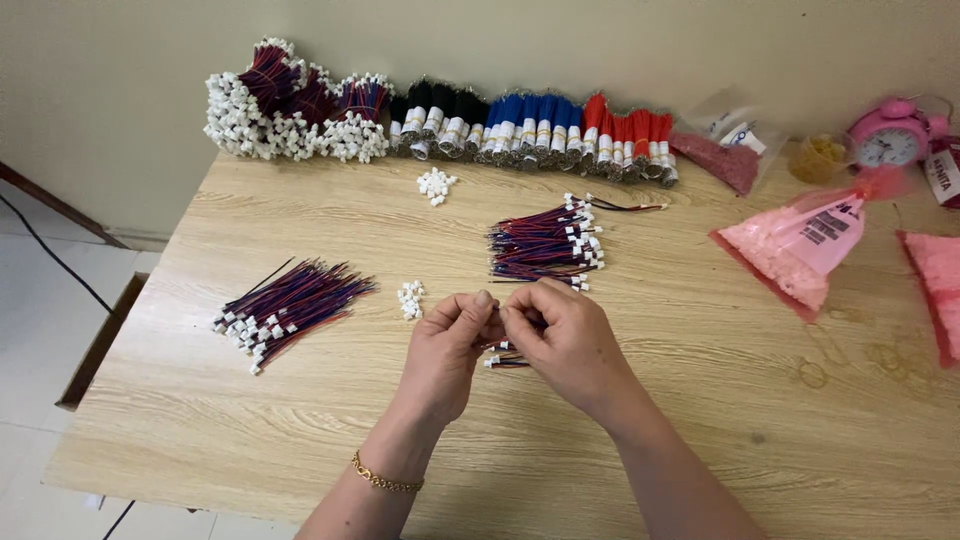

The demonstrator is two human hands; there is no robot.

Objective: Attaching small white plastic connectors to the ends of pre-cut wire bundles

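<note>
Hands, left (pixel 447 345) and right (pixel 562 335), apparently pinch one short wire lead (pixel 503 354) between them.

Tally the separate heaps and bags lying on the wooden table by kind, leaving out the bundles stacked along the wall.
Loose red-and-blue wire piles: 2
Small white connector heaps: 2
Pink plastic bags: 2
Total: 6

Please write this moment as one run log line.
left hand: holds wire | right hand: pinches same wire | wire piles on table
</note>
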